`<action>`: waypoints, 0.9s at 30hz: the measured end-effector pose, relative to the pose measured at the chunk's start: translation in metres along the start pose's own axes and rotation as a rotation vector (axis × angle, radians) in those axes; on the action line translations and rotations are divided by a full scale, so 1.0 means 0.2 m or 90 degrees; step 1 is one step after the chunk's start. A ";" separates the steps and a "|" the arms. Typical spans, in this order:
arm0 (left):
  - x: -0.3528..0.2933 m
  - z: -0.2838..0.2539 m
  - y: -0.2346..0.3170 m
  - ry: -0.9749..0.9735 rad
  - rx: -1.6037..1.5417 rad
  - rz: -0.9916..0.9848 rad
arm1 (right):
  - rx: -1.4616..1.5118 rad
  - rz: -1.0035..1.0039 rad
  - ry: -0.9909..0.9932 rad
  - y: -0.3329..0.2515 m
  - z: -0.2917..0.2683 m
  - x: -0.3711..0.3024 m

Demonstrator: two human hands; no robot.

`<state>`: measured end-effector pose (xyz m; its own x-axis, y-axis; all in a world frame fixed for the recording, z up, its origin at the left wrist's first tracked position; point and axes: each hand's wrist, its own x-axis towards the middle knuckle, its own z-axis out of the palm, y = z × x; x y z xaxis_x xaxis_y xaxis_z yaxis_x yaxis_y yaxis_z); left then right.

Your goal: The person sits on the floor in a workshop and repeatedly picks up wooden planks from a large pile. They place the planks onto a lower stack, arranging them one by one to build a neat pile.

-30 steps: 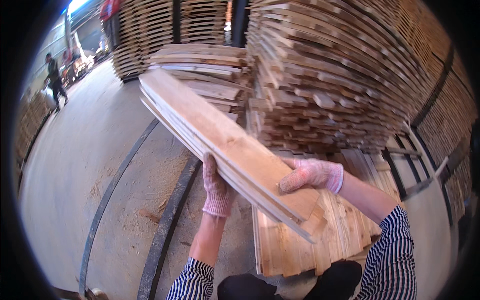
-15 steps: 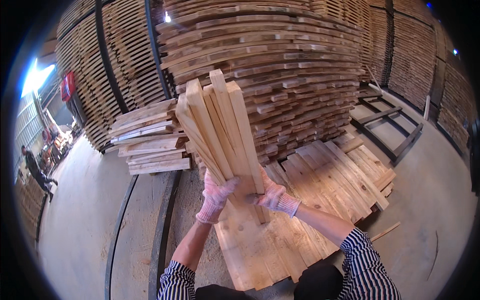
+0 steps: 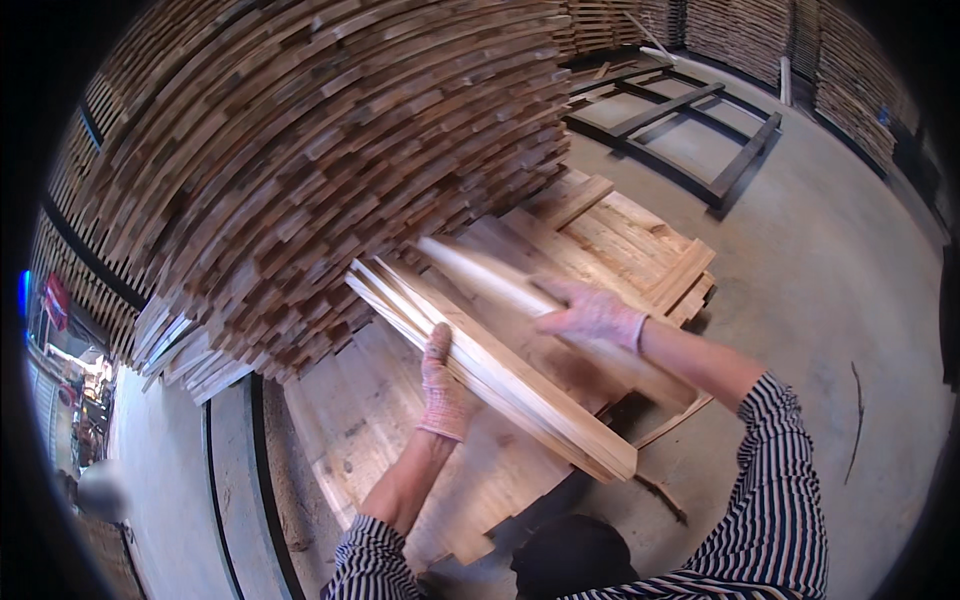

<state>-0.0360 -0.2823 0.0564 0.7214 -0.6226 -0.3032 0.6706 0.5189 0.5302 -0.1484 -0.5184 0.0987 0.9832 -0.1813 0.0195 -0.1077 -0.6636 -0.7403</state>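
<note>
In its pink-and-white knit glove, my left hand (image 3: 443, 390) grips a bundle of narrow wooden boards (image 3: 510, 388), thumb laid over the top. The bundle slants from upper left to lower right above a low layer of flat boards. To its right my right hand (image 3: 595, 318), gloved alike, is closed on a separate wooden board (image 3: 480, 268), smeared by motion. That board runs roughly parallel to the bundle, with a gap between them. The undersides of the boards and some fingers are hidden.
Ahead rises a tall stack of layered boards (image 3: 330, 130). Flat boards (image 3: 400, 480) lie low beneath my hands. A black metal frame (image 3: 660, 130) rests on the floor at far right, and dark rails (image 3: 265, 480) run along the left. A thin stick (image 3: 855, 420) lies at right.
My view has swung right and down. The upright bundle is tilted over and split: my left hand keeps most boards, while my right hand has moved away to the right with one board.
</note>
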 end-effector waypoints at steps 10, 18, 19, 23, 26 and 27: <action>0.36 0.02 -0.50 0.144 0.051 -0.010 | -0.253 0.223 0.038 0.94 -0.46 0.25; 0.32 -0.04 -0.45 0.127 0.091 0.006 | -0.208 0.206 0.091 1.18 -0.70 0.41; 0.33 -0.08 -0.44 0.134 0.118 0.053 | -0.200 0.192 0.101 1.20 -0.63 0.47; 0.33 0.07 -0.52 0.126 0.172 0.069 | -0.203 0.245 0.083 1.23 -0.50 0.56; 0.30 0.15 -0.46 0.110 0.109 -0.060 | -0.400 0.265 -0.058 0.95 -0.43 0.60; 0.37 0.14 -0.49 0.038 0.106 -0.070 | -0.229 0.042 0.139 1.02 -0.23 0.49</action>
<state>-0.0538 -0.3954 0.0047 0.6580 -0.6314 -0.4102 0.7115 0.3431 0.6132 -0.0809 -0.7039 -0.0193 0.9227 -0.3551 0.1503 -0.2514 -0.8495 -0.4639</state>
